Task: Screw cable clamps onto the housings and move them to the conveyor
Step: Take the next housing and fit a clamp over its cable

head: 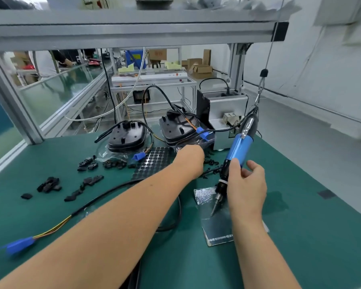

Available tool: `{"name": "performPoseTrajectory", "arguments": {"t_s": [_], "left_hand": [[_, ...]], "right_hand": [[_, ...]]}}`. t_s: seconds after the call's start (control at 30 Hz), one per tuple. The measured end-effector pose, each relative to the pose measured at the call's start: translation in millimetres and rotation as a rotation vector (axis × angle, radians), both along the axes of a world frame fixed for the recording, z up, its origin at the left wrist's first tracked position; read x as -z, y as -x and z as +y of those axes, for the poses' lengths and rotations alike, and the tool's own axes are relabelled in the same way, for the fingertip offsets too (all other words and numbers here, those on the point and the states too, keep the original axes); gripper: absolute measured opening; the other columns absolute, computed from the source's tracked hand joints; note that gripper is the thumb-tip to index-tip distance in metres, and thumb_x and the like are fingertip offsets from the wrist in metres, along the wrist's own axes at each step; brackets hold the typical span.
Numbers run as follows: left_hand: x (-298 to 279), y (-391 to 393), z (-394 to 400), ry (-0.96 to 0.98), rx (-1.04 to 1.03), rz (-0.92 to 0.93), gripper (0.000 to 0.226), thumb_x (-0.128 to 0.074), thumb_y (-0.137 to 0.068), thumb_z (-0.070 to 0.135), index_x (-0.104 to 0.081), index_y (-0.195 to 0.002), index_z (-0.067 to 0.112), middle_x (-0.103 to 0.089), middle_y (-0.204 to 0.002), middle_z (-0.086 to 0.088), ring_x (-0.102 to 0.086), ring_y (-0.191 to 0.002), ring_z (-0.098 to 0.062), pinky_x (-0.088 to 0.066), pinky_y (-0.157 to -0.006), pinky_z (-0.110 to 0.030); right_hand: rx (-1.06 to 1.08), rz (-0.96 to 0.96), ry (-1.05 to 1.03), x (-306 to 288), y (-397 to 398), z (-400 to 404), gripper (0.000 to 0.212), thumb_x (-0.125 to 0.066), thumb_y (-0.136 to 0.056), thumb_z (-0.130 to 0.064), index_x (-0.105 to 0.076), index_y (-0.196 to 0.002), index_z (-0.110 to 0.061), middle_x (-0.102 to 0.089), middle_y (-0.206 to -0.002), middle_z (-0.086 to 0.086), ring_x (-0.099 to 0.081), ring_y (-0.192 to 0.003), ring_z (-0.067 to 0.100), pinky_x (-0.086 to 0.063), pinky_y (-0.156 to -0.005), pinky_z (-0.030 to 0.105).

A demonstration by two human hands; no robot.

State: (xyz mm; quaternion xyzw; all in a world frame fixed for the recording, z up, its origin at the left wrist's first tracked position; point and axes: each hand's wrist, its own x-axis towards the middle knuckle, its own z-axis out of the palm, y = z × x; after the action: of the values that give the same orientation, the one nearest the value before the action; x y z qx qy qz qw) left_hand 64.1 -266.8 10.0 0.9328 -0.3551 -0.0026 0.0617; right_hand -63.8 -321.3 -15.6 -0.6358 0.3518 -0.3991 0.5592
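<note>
Two black housings are parked at the back of the green mat: the left housing and the right housing, each wrapped in clear plastic with a black cable and blue connector attached. Small black cable clamps are scattered loose across the mat's left side, in little piles.

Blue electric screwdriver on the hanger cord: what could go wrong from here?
1. The right hand touches the blue electric screwdriver with loose fingers; it might swing on its cord.
2. The left hand reaches across the black cable and could snag it.
</note>
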Motion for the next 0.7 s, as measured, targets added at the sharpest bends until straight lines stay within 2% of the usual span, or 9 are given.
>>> {"name": "performPoseTrajectory", "arguments": {"t_s": [0.03,0.1,0.17,0.23,0.3,0.37,0.43,0.53,0.7], "left_hand": [[1.6,-1.0,-0.4,-0.006,0.013,0.001,0.017,-0.058,-0.090,0.005,-0.050,-0.086,0.019,-0.051,-0.090,-0.003,-0.047,-0.081,-0.020,-0.048,-0.076,-0.031],[2.9,-1.9,-2.1,0.011,0.021,0.013,0.014,-0.063,-0.090,0.012,-0.052,-0.084,0.018,-0.053,-0.087,-0.004,-0.048,-0.080,-0.021,-0.050,-0.077,-0.033],[2.9,-1.8,-4.3,0.024,0.006,0.024,0.012,-0.065,-0.089,0.011,-0.056,-0.083,0.017,-0.058,-0.086,-0.005,-0.051,-0.079,-0.021,-0.052,-0.078,-0.034],[1.0,-0.6,-5.2,0.016,-0.003,0.036,0.012,-0.065,-0.088,0.009,-0.057,-0.082,0.015,-0.058,-0.085,-0.005,-0.051,-0.078,-0.021,-0.050,-0.072,-0.031],[-6.3,2.8,-3.0,0.038,-0.007,0.052,0.004,-0.066,-0.089,0.013,-0.065,-0.085,0.010,-0.063,-0.089,-0.007,-0.054,-0.079,-0.022,-0.051,-0.074,-0.032],[-20.8,7.1,3.8,0.118,0.013,0.068,0.014,-0.067,-0.089,0.016,-0.072,-0.095,0.005,-0.069,-0.096,-0.008,-0.060,-0.085,-0.022,-0.053,-0.081,-0.032],[-40.0,16.7,20.7,0.237,0.053,0.113,0.012,-0.070,-0.086,0.017,-0.075,-0.094,0.009,-0.071,-0.083,-0.002,-0.063,-0.079,-0.013,-0.051,-0.074,-0.023],[-60.6,36.9,62.2,0.421,0.072,0.298,0.006,-0.075,-0.082,0.019,-0.073,-0.076,0.018,-0.066,-0.055,0.008,-0.059,-0.050,0.002,-0.044,-0.050,-0.008],[-61.1,62.8,137.9,0.529,0.048,0.415,0.004,-0.071,-0.085,0.016,-0.069,-0.082,0.016,-0.072,-0.066,0.002,-0.064,-0.055,0.000,-0.052,-0.056,-0.013]], "right_hand": [[-0.010,0.004,-0.007,0.2,-1.4,0.2,0.046,-0.054,-0.092,-0.037,-0.046,-0.132,-0.014,-0.051,-0.085,-0.022,-0.055,-0.081,0.006,-0.034,-0.073,0.023],[-0.017,0.006,-0.012,2.0,-4.6,-0.8,0.043,-0.054,-0.092,-0.037,-0.049,-0.129,-0.015,-0.053,-0.083,-0.021,-0.055,-0.078,0.004,-0.036,-0.071,0.027],[-0.018,-0.001,-0.018,3.5,-6.3,-1.5,0.039,-0.054,-0.092,-0.037,-0.051,-0.124,-0.016,-0.055,-0.082,-0.018,-0.054,-0.076,-0.001,-0.037,-0.064,0.026],[-0.033,-0.023,-0.057,2.3,-6.9,-1.7,0.038,-0.055,-0.090,-0.040,-0.053,-0.121,-0.018,-0.059,-0.086,-0.013,-0.057,-0.078,0.001,-0.040,-0.064,0.025],[-0.069,-0.069,-0.156,-1.4,-9.2,-2.9,0.039,-0.056,-0.088,-0.046,-0.054,-0.117,-0.020,-0.065,-0.092,-0.005,-0.062,-0.080,0.010,-0.049,-0.070,0.032],[-0.151,-0.169,-0.344,-8.5,-14.8,-6.6,0.039,-0.059,-0.088,-0.048,-0.054,-0.110,-0.017,-0.070,-0.085,0.002,-0.065,-0.072,0.017,-0.056,-0.072,0.041],[-0.232,-0.292,-0.497,-16.7,-20.2,-9.5,0.038,-0.060,-0.090,-0.048,-0.055,-0.099,-0.011,-0.065,-0.070,0.005,-0.061,-0.056,0.015,-0.056,-0.059,0.034],[-0.291,-0.412,-0.574,-24.1,-22.8,-5.2,0.037,-0.055,-0.093,-0.046,-0.052,-0.091,-0.010,-0.057,-0.072,0.008,-0.054,-0.049,0.012,-0.049,-0.047,0.025],[-0.389,-0.679,-0.777,-50.0,-20.4,21.8,0.043,-0.052,-0.093,-0.049,-0.048,-0.107,-0.009,-0.060,-0.070,0.005,-0.054,-0.052,0.012,-0.049,-0.050,0.026]]}}
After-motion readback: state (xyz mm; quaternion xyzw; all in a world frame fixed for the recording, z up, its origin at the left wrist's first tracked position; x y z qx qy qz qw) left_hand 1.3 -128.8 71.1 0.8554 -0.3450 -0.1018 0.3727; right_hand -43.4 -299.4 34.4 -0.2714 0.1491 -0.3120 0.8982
